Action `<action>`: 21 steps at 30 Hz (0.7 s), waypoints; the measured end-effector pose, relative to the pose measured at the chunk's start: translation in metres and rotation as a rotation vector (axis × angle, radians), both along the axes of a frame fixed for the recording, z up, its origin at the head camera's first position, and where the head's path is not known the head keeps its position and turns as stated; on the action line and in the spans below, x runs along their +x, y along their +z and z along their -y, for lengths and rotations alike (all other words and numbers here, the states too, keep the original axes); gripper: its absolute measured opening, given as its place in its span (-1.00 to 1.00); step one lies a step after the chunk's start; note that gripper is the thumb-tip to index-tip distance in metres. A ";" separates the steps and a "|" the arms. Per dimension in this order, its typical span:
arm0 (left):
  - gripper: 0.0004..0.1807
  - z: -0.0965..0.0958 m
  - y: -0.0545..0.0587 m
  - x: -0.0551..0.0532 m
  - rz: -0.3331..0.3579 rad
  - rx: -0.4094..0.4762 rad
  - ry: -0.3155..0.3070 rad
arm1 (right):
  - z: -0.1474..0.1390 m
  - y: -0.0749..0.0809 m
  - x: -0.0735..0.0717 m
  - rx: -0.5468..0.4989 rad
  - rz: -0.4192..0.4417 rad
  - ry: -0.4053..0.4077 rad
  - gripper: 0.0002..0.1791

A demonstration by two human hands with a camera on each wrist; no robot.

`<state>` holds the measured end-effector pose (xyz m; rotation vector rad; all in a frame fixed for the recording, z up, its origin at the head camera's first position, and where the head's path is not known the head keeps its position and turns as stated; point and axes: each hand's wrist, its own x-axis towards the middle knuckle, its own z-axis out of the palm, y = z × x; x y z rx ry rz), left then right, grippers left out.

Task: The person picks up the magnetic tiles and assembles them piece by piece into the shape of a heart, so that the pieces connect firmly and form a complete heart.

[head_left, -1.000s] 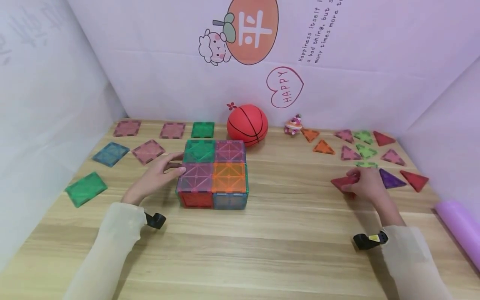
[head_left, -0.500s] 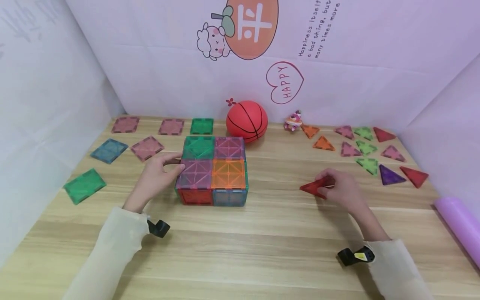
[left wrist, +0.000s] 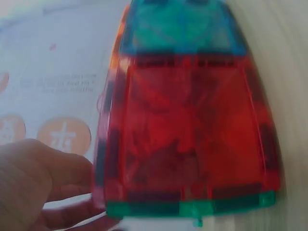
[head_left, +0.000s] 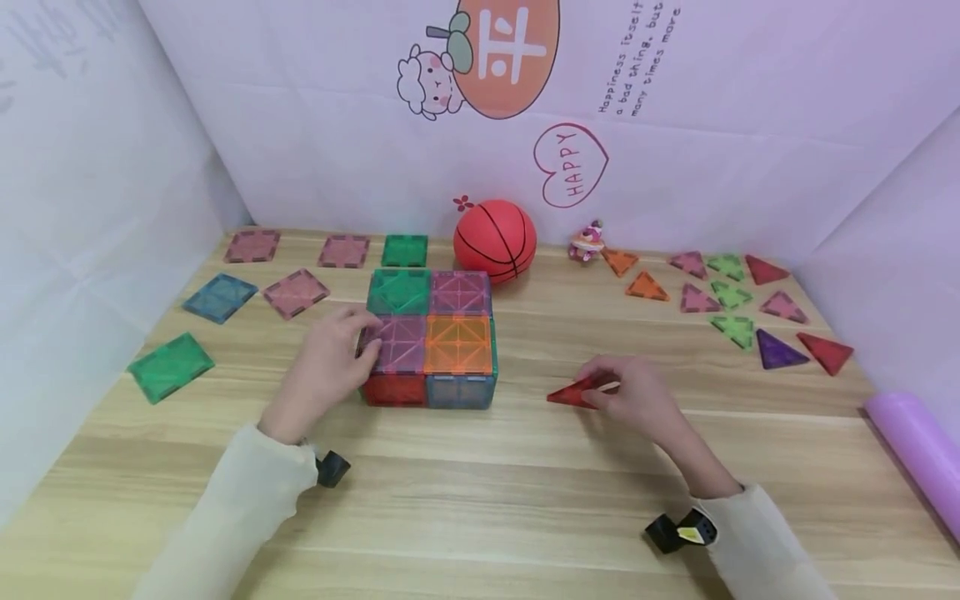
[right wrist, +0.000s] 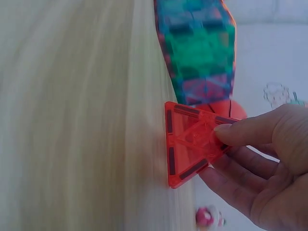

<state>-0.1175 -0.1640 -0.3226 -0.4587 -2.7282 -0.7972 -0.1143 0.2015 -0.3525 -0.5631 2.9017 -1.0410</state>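
Note:
A low box of magnetic tiles (head_left: pixel 459 343) stands on the table, its top made of green, purple and orange squares. My left hand (head_left: pixel 322 367) rests at the box's left side, fingertips and thumb along the edge of the near purple square. In the left wrist view its fingers lie loosely beside a red side tile (left wrist: pixel 192 130). My right hand (head_left: pixel 637 396) pinches a red triangular magnetic tile (head_left: pixel 570 393) to the right of the box, apart from it. The right wrist view shows the thumb on the face of that red triangle (right wrist: pixel 185 144), fingers behind it.
A red toy basketball (head_left: pixel 495 240) sits behind the box, with a small figurine (head_left: pixel 587 242) to its right. Several square tiles (head_left: pixel 296 293) lie at left and several triangular tiles (head_left: pixel 731 296) at right. A purple roll (head_left: pixel 915 458) lies along the right edge.
My right hand has carried the red triangle leftward from the group of triangles toward the box. My left hand has shifted slightly right, its fingers now over the box's top left edge.

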 end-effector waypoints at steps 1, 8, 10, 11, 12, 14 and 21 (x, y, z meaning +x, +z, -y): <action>-0.82 -0.005 0.001 0.003 -0.023 -0.024 -0.002 | 0.003 0.000 0.001 -0.001 0.004 0.007 -0.83; -0.86 -0.053 0.007 0.025 -0.146 -0.030 -0.153 | 0.024 -0.001 0.005 -0.016 0.009 0.077 -0.85; -0.83 -0.070 0.005 0.033 -0.099 -0.024 -0.229 | 0.028 -0.001 0.007 -0.013 0.012 0.082 -0.84; -0.81 -0.079 0.003 0.035 -0.061 -0.030 -0.266 | 0.030 -0.001 0.007 -0.015 0.011 0.085 -0.85; -0.79 -0.087 0.001 0.037 -0.021 -0.045 -0.299 | 0.031 -0.002 0.008 -0.019 0.010 0.085 -0.85; -0.74 -0.104 -0.006 0.039 0.059 -0.088 -0.343 | 0.034 -0.003 0.009 -0.028 0.003 0.083 -0.85; -0.81 -0.144 -0.034 0.035 0.170 -0.228 -0.325 | 0.041 -0.008 0.014 -0.072 0.006 0.121 -0.84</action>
